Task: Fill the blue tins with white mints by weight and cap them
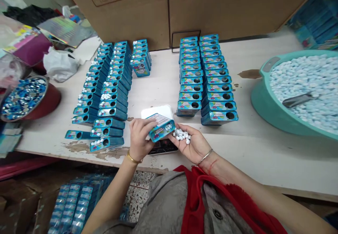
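My left hand (138, 139) is closed around a blue candy tin (159, 132), which is tilted so that its round hole leans toward my right hand. White candies show in that hole. Cupped just beside the tin, my right hand (198, 146) holds a small heap of white candies (181, 135) in its palm, its fingertips close to or touching the tin's edge. A small scale with a white plate (168, 110) and a dark front panel (165, 148) sits beneath both hands, partly hidden by them.
Left stand rows of blue tins (112, 112), many topped with white candies; right are rows with round openings (220, 106). A teal tub (264, 96) holds white candies and a metal scoop (297, 100). A red bowl (52, 94) holds blue-silver pieces. Cardboard boxes (221, 12) back the table.
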The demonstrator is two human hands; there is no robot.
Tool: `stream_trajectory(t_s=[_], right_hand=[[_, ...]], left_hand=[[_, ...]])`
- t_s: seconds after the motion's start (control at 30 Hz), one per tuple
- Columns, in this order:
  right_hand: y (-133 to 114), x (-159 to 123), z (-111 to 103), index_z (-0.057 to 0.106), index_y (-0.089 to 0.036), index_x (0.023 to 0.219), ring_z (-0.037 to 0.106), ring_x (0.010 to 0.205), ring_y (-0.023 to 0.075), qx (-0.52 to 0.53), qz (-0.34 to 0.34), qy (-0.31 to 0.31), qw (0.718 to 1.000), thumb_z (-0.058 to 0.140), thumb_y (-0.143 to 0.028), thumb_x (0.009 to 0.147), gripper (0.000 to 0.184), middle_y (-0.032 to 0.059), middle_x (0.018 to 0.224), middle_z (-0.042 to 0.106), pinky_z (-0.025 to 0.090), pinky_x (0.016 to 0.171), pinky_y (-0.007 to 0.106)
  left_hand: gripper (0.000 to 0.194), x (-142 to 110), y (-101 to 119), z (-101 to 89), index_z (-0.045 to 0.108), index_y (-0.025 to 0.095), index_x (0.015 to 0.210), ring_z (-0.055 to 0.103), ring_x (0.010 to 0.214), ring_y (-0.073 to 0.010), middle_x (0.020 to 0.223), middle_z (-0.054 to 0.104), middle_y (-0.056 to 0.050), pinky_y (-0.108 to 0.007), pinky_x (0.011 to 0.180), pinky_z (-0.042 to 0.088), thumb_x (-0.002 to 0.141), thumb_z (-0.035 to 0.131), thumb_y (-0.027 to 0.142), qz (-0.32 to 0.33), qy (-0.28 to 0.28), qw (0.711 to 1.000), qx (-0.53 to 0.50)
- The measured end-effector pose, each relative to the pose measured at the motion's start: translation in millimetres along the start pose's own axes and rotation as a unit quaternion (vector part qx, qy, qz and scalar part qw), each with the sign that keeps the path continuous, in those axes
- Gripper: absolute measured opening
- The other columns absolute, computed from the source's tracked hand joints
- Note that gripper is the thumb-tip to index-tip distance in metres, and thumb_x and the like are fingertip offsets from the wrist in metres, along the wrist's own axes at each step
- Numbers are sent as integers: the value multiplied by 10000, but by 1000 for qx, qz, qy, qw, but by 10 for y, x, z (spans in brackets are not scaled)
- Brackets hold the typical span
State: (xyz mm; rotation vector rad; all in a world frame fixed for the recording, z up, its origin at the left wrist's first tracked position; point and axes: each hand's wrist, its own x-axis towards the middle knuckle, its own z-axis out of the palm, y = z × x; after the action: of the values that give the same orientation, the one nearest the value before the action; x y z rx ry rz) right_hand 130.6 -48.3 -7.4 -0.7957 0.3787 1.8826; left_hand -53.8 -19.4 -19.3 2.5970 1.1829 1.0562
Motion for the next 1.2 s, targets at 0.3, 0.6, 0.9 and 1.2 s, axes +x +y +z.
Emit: stream_trajectory(t_s=[0.3, 0.6, 0.9, 1.2], right_hand=[[-130, -87, -246, 658, -77, 905, 689, 949, 229, -59, -7, 26, 998, 461, -107, 846, 208, 162, 917, 731, 579, 823, 293], [-42, -175, -404, 647, -44, 981, 669, 1003, 239, -49, 48, 44, 997, 429, -120, 863, 259, 195, 995, 715, 570, 844, 316], [22, -227, -678, 682, -96, 852, 700, 730, 129, -36, 55, 33, 997, 473, -80, 830, 210, 65, 795, 745, 585, 706, 215], [-2, -378, -694, 668, -86, 804, 684, 643, 108, -27, 40, 97, 994, 374, -89, 890, 306, 65, 719, 729, 576, 612, 197]], left_hand=[[493, -114, -334, 267, 518, 200, 1085, 592, 927, -165, 1018, 600, -38, -310, 819, 491, 686, 765, 351, -229, 27, 950, -210], [612, -55, -14, -8, 450, 206, 1249, 517, 1074, -227, 1149, 557, -97, -389, 894, 456, 723, 735, 334, -108, 86, 990, -21], [214, -243, 989, 392, 538, 142, 1079, 533, 924, -167, 1044, 558, -81, -275, 784, 491, 896, 428, 161, -70, -246, 966, -42], [129, -234, 1074, 469, 553, 146, 918, 544, 917, -142, 993, 551, -59, -239, 799, 492, 882, 430, 153, -71, -265, 958, -87]])
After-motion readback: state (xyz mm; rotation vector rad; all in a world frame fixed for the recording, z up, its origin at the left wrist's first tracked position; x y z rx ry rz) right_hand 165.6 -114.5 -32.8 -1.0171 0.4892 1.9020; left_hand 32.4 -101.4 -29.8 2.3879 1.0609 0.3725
